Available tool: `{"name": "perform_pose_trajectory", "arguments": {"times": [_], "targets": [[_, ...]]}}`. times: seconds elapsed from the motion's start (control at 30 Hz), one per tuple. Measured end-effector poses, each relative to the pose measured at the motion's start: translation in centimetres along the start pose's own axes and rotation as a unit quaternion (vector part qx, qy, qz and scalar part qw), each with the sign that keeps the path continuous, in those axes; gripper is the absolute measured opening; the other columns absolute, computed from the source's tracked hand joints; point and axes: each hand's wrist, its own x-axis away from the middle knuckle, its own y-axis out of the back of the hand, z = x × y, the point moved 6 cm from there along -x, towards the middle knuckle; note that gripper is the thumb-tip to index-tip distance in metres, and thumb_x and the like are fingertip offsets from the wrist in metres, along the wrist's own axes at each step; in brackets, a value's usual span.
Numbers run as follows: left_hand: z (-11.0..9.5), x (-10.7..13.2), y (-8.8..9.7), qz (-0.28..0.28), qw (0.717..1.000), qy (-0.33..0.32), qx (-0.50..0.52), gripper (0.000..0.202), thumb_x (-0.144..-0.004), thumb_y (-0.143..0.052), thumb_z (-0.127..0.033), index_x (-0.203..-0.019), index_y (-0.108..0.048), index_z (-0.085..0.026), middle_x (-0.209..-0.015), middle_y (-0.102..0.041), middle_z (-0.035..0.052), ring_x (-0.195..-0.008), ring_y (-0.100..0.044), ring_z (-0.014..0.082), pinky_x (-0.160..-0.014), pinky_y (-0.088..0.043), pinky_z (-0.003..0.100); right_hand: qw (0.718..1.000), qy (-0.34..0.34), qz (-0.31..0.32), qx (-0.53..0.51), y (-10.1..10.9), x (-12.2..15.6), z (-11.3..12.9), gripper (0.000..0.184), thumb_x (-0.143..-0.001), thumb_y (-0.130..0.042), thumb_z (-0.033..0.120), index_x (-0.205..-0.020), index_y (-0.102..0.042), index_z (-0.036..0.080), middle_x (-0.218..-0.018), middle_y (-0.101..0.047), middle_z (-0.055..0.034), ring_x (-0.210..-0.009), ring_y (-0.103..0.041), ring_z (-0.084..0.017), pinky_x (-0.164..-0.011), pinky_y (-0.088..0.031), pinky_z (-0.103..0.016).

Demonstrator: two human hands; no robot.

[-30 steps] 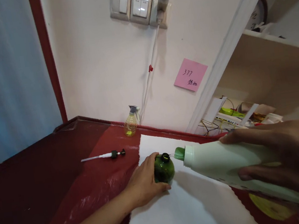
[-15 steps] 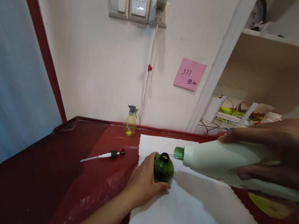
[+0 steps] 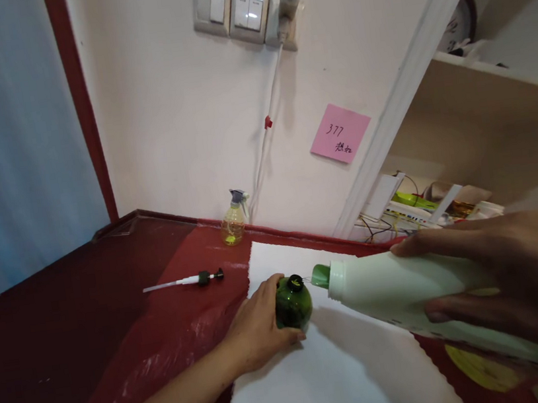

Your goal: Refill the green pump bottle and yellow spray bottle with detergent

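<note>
Head: glossy round green bottle [image 3: 294, 304]

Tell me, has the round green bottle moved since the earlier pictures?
No. Judged against the white sheet, the round green bottle in the left hand shows no visible shift.
</note>
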Motion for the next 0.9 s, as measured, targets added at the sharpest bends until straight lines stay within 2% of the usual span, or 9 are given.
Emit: {"name": "perform_pose_trajectory", "arguments": {"times": [0.1, 0.17, 0.33, 0.57, 0.67, 0.9], "targets": [[0.1, 0.0, 0.0, 0.0, 1.0, -0.002, -0.003, 0.096, -0.064, -0.086, -0.033, -0.145, -0.036, -0.022, -0.151, -0.05, 0.0139, -0.136, -0.049, 0.0355, -0.112, -0.039, 0.051, 0.993, 0.041, 0.073, 0.079, -0.9, 0.0, 0.2, 0.046, -0.079, -0.064, 0.064, -0.124, -0.06, 0.054, -0.105, -0.079, 0.0035, -0.074, -0.076, -0.026, -0.049, -0.061, -0.033], [0.1, -0.1, 0.0, -0.001, 1.0, -0.003, -0.005, 0.097, -0.063, -0.086, -0.033, -0.146, -0.036, -0.022, -0.151, -0.051, 0.0137, -0.136, -0.049, 0.0352, -0.112, -0.039, 0.05, 0.991, 0.046, 0.075, 0.102, -0.8, 0.1, 0.0, 0.046, -0.082, -0.06, 0.066, -0.126, -0.058, 0.054, -0.108, -0.079, 0.0036, -0.077, -0.076, -0.026, -0.055, -0.064, -0.035], [0.0, -0.1, 0.0, 0.0, 1.0, -0.005, -0.004, 0.096, -0.064, -0.086, -0.033, -0.145, -0.036, -0.021, -0.15, -0.052, 0.0142, -0.134, -0.05, 0.0355, -0.111, -0.04, 0.051, 0.989, 0.051, 0.078, 0.117, -0.4, 0.0, 0.1, 0.046, -0.084, -0.059, 0.064, -0.128, -0.056, 0.053, -0.107, -0.079, 0.0039, -0.076, -0.076, -0.025, -0.056, -0.064, -0.035], [0.1, -0.1, 0.0, 0.001, 1.0, -0.003, 0.003, 0.096, -0.063, -0.086, -0.033, -0.145, -0.037, -0.021, -0.15, -0.051, 0.0143, -0.135, -0.05, 0.036, -0.112, -0.039, 0.051, 0.989, 0.048, 0.074, 0.116, 0.1, -0.1, 1.1, 0.037, -0.083, -0.059, 0.054, -0.12, -0.062, 0.05, -0.102, -0.08, 0.0041, -0.074, -0.076, -0.025, -0.056, -0.063, -0.035], [0.1, 0.0, 0.0, 0.002, 1.0, -0.004, 0.002, 0.095, -0.063, -0.085, -0.034, -0.145, -0.037, -0.022, -0.15, -0.051, 0.0146, -0.134, -0.05, 0.0369, -0.111, -0.039, 0.052, 0.99, 0.05, 0.07, 0.111, 0.2, -0.4, 1.5, 0.037, -0.08, -0.063, 0.05, -0.118, -0.065, 0.049, -0.097, -0.08, 0.0045, -0.068, -0.075, -0.024, -0.051, -0.06, -0.034], [0.1, -0.1, 0.0, -0.005, 1.0, -0.013, 0.008, 0.095, -0.063, -0.085, -0.034, -0.145, -0.038, -0.023, -0.15, -0.051, 0.0154, -0.135, -0.05, 0.0386, -0.111, -0.039, 0.054, 0.99, 0.052, 0.087, 0.095, -0.1, -0.3, 0.6, 0.042, -0.081, -0.064, 0.06, -0.122, -0.064, 0.05, -0.103, -0.08, 0.001, -0.073, -0.076, -0.026, -0.049, -0.058, -0.034]]}}
